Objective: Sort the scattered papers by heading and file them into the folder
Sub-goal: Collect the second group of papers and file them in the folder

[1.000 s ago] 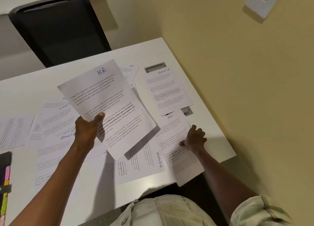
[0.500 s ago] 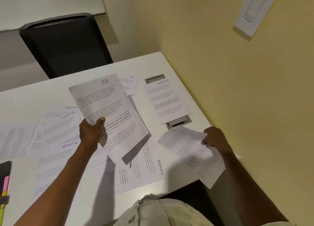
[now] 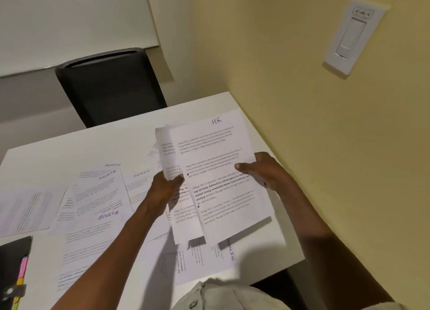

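Above the white table [image 3: 69,146], both hands hold up sheets headed HR. My right hand [image 3: 265,170] grips the front HR sheet [image 3: 223,177] at its right edge, thumb on the page. My left hand [image 3: 165,188] pinches a second sheet [image 3: 166,151] that sits just behind the front one, overlapped on its left. Loose papers lie flat below: two headed SPORTS [image 3: 102,193], two headed ADMIN [image 3: 139,181], and another ADMIN sheet [image 3: 209,256] turned sideways near the front edge. The black folder [image 3: 14,270] with coloured tabs lies at the front left corner.
A black chair [image 3: 111,86] stands behind the table's far edge. A yellow wall [image 3: 325,146] runs close along the table's right side, with a white switch plate [image 3: 351,35] on it. Another sheet [image 3: 28,209] lies at the far left.
My right hand lifted the HR sheet off the table and brought it left, in front of the HR sheet in my left hand. The view tilted up and shifted.
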A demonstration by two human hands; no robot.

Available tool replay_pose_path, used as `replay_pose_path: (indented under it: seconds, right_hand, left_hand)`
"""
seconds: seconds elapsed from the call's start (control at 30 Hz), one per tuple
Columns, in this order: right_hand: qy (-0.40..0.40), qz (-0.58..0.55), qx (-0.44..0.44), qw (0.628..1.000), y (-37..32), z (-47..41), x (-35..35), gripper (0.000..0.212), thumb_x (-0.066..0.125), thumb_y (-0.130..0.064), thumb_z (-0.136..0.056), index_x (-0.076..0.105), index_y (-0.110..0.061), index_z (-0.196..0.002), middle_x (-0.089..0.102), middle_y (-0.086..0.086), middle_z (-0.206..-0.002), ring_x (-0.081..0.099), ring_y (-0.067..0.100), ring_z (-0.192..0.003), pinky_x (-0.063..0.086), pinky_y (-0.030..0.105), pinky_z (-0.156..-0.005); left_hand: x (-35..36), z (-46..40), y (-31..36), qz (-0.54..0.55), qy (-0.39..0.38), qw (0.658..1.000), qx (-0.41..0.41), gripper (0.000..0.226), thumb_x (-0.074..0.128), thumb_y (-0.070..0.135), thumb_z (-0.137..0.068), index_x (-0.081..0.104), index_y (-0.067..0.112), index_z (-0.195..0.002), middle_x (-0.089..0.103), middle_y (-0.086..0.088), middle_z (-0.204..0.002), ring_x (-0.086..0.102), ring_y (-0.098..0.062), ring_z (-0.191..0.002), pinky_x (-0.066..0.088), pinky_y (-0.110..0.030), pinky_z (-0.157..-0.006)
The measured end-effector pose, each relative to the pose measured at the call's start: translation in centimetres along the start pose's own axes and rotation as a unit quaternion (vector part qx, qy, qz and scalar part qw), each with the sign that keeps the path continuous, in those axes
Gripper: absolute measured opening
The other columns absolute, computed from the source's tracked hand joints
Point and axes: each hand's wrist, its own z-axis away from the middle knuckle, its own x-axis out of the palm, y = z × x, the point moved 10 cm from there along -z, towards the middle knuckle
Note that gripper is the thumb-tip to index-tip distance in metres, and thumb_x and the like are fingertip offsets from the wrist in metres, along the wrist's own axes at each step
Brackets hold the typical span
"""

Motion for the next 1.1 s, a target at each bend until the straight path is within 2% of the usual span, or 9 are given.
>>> replay_pose_path:
  seconds: [0.1,0.17,0.23,0.3,0.37,0.5,0.67,0.9,1.1]
  right_hand:
    - [0.009,-0.037,0.021,0.999,1.0,-0.9,3.3,0.074,0.090,-0.025,-0.060,0.056,-0.015,-0.124,0.062,0.008,-0.128,0.066,0.019,-0.108,0.052,0.034,-0.096]
    - [0.032,-0.076,0.022,0.996,1.5,-1.3,4.6,0.074,0.090,-0.018,-0.057,0.053,-0.013,-0.121,0.065,0.008,-0.119,0.066,0.024,-0.106,0.052,0.044,-0.098]
    - [0.055,-0.100,0.010,0.993,1.5,-1.8,5.3,0.068,0.087,-0.010,-0.064,0.052,-0.013,-0.122,0.065,0.007,-0.117,0.066,0.024,-0.105,0.053,0.042,-0.095]
    - [0.086,-0.074,-0.021,0.993,0.6,-1.8,5.7,0.053,0.083,-0.010,-0.072,0.058,-0.012,-0.118,0.069,0.004,-0.113,0.067,0.019,-0.098,0.056,0.036,-0.086]
    - [0.111,-0.041,-0.065,0.991,-0.8,-1.6,6.0,0.033,0.078,-0.010,-0.079,0.065,-0.009,-0.109,0.072,0.002,-0.105,0.069,0.019,-0.094,0.058,0.038,-0.084]
    - [0.114,-0.014,-0.141,0.983,-2.9,-1.0,6.9,0.022,0.074,-0.015,-0.084,0.065,-0.011,-0.104,0.071,-0.004,-0.098,0.069,0.014,-0.089,0.056,0.020,-0.071]
    - [0.092,-0.006,-0.161,0.983,-1.4,-1.0,7.5,0.032,0.073,-0.020,-0.087,0.060,-0.023,-0.115,0.066,-0.017,-0.098,0.063,-0.007,-0.085,0.046,0.002,-0.060]
    - [0.025,0.012,-0.067,0.997,6.4,-2.1,10.0,0.043,0.072,-0.012,-0.086,0.057,-0.014,-0.127,0.067,0.005,-0.118,0.064,0.025,-0.108,0.057,0.038,-0.089]
    - [0.010,0.016,-0.053,0.998,8.1,-2.9,10.6,0.038,0.068,-0.015,-0.089,0.057,-0.016,-0.126,0.066,0.003,-0.116,0.064,0.024,-0.105,0.058,0.026,-0.078]
  left_hand:
    - [1.2,0.8,0.1,-0.014,-0.052,0.998,-0.016,0.031,0.056,0.000,-0.092,0.066,0.012,-0.065,0.059,-0.010,-0.059,0.048,-0.021,-0.049,0.035,-0.020,-0.043]
    - [1.0,1.3,0.1,0.056,-0.050,0.997,-0.036,0.042,0.055,0.000,-0.096,0.071,0.017,-0.060,0.065,-0.011,-0.066,0.060,-0.023,-0.049,0.046,-0.022,-0.042]
    - [0.5,1.3,-0.3,0.154,-0.027,0.986,-0.056,0.029,0.056,0.026,-0.102,0.079,0.020,-0.085,0.075,-0.012,-0.092,0.074,-0.025,-0.075,0.061,-0.035,-0.066]
    - [-0.1,1.2,-0.2,0.190,-0.016,0.981,-0.041,0.058,0.040,0.069,-0.092,0.071,0.027,-0.117,0.075,-0.005,-0.112,0.073,-0.024,-0.101,0.057,-0.043,-0.087]
    - [-1.2,1.2,0.3,0.170,0.026,0.985,-0.017,0.070,0.041,0.081,-0.079,0.068,0.030,-0.119,0.075,-0.001,-0.114,0.071,-0.024,-0.106,0.054,-0.043,-0.092]
    - [-2.4,1.6,2.7,0.069,0.084,0.990,0.095,0.027,0.074,0.039,-0.087,0.071,0.030,-0.112,0.076,0.012,-0.105,0.073,-0.010,-0.095,0.058,-0.026,-0.074]
    - [-3.1,2.4,1.8,0.083,0.121,0.982,0.120,0.025,0.079,0.022,-0.085,0.069,0.031,-0.106,0.076,0.017,-0.100,0.072,-0.003,-0.091,0.054,-0.013,-0.066]
    - [-2.1,3.3,-6.0,0.056,0.141,0.988,0.016,0.043,0.086,0.015,-0.075,0.067,0.028,-0.110,0.074,0.008,-0.105,0.069,-0.010,-0.098,0.057,-0.026,-0.076]
    - [-1.8,2.7,-7.5,0.040,0.163,0.986,-0.003,0.037,0.081,0.015,-0.082,0.066,0.019,-0.116,0.072,0.004,-0.106,0.067,-0.017,-0.100,0.055,-0.028,-0.076]
